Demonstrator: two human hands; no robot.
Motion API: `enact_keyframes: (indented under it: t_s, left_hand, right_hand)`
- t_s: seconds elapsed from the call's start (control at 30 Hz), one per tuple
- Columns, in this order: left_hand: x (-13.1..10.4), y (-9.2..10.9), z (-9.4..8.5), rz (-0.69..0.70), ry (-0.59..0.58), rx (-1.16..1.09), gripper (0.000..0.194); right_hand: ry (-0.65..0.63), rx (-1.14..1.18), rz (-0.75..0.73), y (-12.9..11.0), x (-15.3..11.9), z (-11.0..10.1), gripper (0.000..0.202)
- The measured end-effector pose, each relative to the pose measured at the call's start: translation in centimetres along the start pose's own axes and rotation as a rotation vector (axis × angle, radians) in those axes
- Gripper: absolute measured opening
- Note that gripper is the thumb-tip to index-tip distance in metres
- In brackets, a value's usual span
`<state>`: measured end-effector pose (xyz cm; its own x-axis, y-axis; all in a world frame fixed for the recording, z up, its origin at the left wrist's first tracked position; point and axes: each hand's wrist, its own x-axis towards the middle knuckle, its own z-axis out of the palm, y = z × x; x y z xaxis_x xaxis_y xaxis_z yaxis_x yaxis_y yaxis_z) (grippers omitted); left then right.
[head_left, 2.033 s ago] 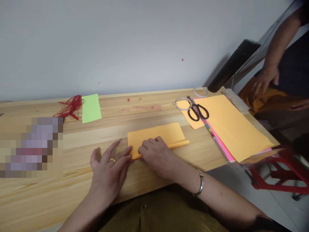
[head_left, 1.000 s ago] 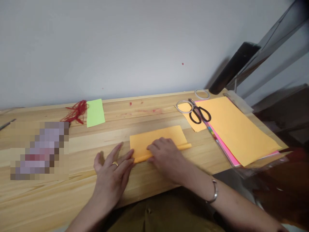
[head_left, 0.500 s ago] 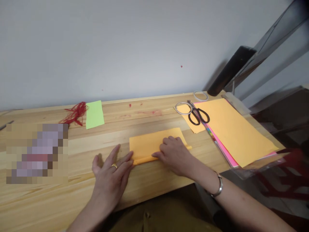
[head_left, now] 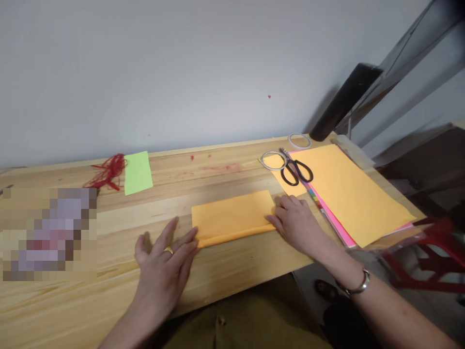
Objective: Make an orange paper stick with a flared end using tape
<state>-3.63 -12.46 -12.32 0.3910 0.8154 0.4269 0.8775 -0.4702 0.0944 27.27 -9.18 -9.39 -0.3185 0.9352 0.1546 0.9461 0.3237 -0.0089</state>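
An orange sheet of paper point(head_left: 232, 215) lies on the wooden table point(head_left: 232, 286), its near edge rolled or folded into a narrow strip. Fingertips of my left hand point(head_left: 165, 264) touch the sheet's left near corner; the fingers are spread, with a gold ring on one. At the sheet's right end, my right hand point(head_left: 296, 220) has its thumb and bent fingers closed on the strip, covering that end of it.
Black-handled scissors point(head_left: 296, 169) and a tape ring point(head_left: 273, 160) lie right of centre, beside stacked orange and pink paper point(head_left: 352, 189). Another ring point(head_left: 300, 141) is behind. Green paper point(head_left: 138, 173) and red strings point(head_left: 111, 170) are at the back left. A red stool point(head_left: 432, 257) stands at right.
My right hand has slid right along the strip to the sheet's right end, uncovering its middle. My left hand stays at the left corner. The view has shifted slightly.
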Motion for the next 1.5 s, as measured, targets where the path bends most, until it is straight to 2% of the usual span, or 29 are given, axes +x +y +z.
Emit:
enact_keyframes:
  t_s: [0.17, 0.27, 0.4, 0.47, 0.57, 0.67, 0.77, 0.83, 1.0, 1.23, 1.33, 1.43, 1.5]
  left_hand:
    - [-0.1, 0.1, 0.0, -0.011, 0.009, -0.024, 0.013]
    - [-0.2, 0.1, 0.1, -0.012, -0.002, -0.023, 0.013]
    - [-0.1, 0.1, -0.1, -0.023, -0.053, -0.015, 0.014]
    - [-0.1, 0.1, -0.1, -0.023, -0.053, -0.014, 0.013]
    - [-0.1, 0.1, -0.2, -0.031, -0.05, -0.023, 0.013]
    - [0.0, 0.2, -0.2, -0.046, -0.064, -0.026, 0.015]
    - [0.1, 0.2, -0.2, -0.048, -0.067, -0.021, 0.017]
    - [0.0, 0.2, -0.2, -0.039, -0.062, -0.015, 0.017]
    - [-0.1, 0.2, -0.1, -0.038, -0.05, -0.007, 0.014]
    - [0.0, 0.3, -0.4, -0.057, -0.085, -0.01, 0.017]
    - [0.0, 0.3, -0.4, -0.067, -0.076, -0.026, 0.018]
    - [-0.1, 0.3, -0.3, -0.076, -0.079, -0.049, 0.018]
    - [-0.2, 0.3, -0.2, -0.08, -0.082, -0.049, 0.018]
  right_hand:
    - [0.149, -0.123, -0.009, -0.1, -0.3, 1.1, 0.03]
    - [0.146, -0.15, 0.028, 0.4, -0.4, 1.0, 0.03]
    - [0.139, -0.131, 0.158, 0.3, -0.3, 0.1, 0.023]
    - [0.195, -0.046, 0.164, -1.0, 0.0, -0.5, 0.021]
    - [0.216, 0.168, -0.013, -5.0, 0.6, -0.9, 0.019]
    - [0.045, 0.298, -0.254, -9.5, 1.3, -0.6, 0.014]
    - [-0.012, 0.304, -0.307, -12.3, 2.0, 0.1, 0.014]
    - [-0.018, 0.278, -0.299, -12.8, 2.3, 0.6, 0.017]
    - [-0.04, 0.197, -0.203, -10.3, 2.5, 0.8, 0.032]
    - [0.05, 0.05, -0.057, -4.5, 0.9, 0.8, 0.032]
    - [0.044, -0.029, 0.015, -2.4, 0.3, 0.7, 0.031]
    - [0.021, -0.083, 0.139, -1.4, 0.1, 0.4, 0.025]
    - [0.079, -0.068, 0.182, -2.0, 0.2, 0.2, 0.021]
